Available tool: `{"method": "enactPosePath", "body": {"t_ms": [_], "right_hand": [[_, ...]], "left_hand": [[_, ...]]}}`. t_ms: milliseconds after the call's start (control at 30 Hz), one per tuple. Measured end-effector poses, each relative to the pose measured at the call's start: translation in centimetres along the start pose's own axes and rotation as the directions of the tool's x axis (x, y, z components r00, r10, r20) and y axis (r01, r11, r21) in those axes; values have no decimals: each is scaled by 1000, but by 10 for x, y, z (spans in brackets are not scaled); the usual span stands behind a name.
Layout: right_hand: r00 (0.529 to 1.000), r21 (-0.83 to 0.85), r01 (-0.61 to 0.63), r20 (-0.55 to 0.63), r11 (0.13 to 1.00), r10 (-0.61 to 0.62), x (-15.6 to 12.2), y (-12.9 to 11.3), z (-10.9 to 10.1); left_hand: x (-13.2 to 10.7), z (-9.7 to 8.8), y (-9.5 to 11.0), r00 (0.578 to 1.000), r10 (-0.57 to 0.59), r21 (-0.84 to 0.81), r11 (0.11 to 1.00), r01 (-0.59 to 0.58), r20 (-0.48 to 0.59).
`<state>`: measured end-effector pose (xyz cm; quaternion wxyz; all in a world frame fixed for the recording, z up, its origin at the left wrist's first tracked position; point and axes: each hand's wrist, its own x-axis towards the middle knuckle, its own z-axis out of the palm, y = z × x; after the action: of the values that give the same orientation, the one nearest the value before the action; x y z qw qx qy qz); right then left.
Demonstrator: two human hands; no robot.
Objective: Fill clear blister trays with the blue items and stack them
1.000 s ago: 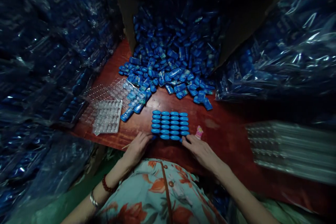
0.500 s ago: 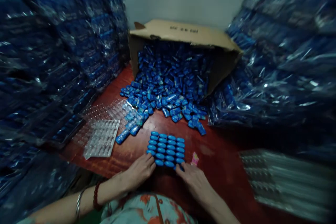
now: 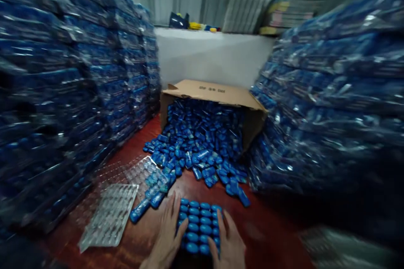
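Observation:
A block of glossy blue oval pieces (image 3: 199, 228), set in several rows, lies on the red table just in front of me. My left hand (image 3: 170, 231) lies along its left side, fingers stretched out and thumb angled over the nearby pieces. On the right side, my right hand (image 3: 227, 235) rests with spread fingers against the edge and its thumb toward the lower row. Whether a tray lies under the pieces is hidden. Beyond them, loose blue wrapped pieces (image 3: 202, 157) spill from a tipped cardboard box (image 3: 217, 91).
Clear plastic blister trays (image 3: 110, 214) lie at the left, partly under loose pieces. Tall stacks of plastic-wrapped blue packs rise at the left (image 3: 78, 71) and right (image 3: 331, 105). More clear trays (image 3: 344, 243) sit at lower right, blurred. A white partition (image 3: 211, 54) stands behind the box.
My view has tilted up, showing the shelf behind the partition. Both hands have moved from the block's near corners up along its two sides, with the fingers now stretched out.

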<state>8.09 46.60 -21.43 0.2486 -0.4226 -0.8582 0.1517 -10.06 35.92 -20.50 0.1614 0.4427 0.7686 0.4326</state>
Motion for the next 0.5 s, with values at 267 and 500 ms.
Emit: {"method": "enactPosePath", "body": {"t_ms": [267,500], "right_hand": [[999,73,-15,35,997,13,28,-27,-3],[992,485,-126,33,866,126,13,-32,-22]], "left_hand": [[24,18,8,993,-73,-241,966,93,90],[14,11,13,956,-261,-525,799,293,136]]}}
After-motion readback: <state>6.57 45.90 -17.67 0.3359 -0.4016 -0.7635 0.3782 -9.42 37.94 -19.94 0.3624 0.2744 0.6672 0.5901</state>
